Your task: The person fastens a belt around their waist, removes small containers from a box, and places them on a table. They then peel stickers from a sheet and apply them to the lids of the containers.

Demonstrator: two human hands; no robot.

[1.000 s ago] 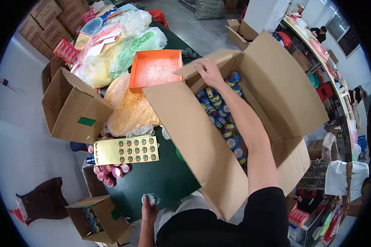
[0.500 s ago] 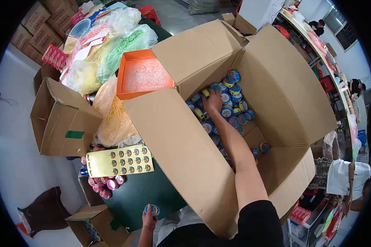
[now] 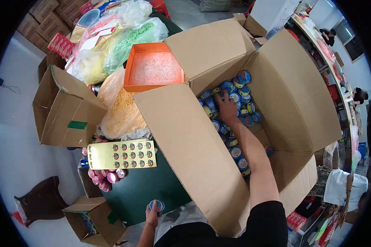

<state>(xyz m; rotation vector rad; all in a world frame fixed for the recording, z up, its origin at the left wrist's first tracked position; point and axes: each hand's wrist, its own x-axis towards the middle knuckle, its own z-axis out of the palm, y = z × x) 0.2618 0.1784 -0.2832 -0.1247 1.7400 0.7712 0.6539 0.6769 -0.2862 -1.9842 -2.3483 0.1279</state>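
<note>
A big cardboard box (image 3: 169, 123) stands with its flaps spread, holding many small round blue-and-yellow tubs (image 3: 235, 97). My right hand (image 3: 227, 108) reaches deep inside it, palm down on the tubs, with its fingers apart; the fingertips are partly lost among the tubs. Low in the view, by the front edge of the dark green table (image 3: 142, 187), my left hand (image 3: 152, 214) is closed round one small blue round tub (image 3: 157, 205), its lid facing up. Left of that hand lies a sheet of round stickers (image 3: 105, 155) beside pink tubs (image 3: 112, 177).
An orange tray (image 3: 152, 68) of pinkish material adjoins the box, near bags of yellow shreds (image 3: 125, 111) and green shreds (image 3: 132, 39). Cardboard boxes stand at left (image 3: 66, 113) and lower left (image 3: 105, 224). People sit along a far bench (image 3: 323, 51).
My right hand has shifted slightly among the tubs, its fingers now more apart. The whole view has shifted a little. My left hand still holds its tub.
</note>
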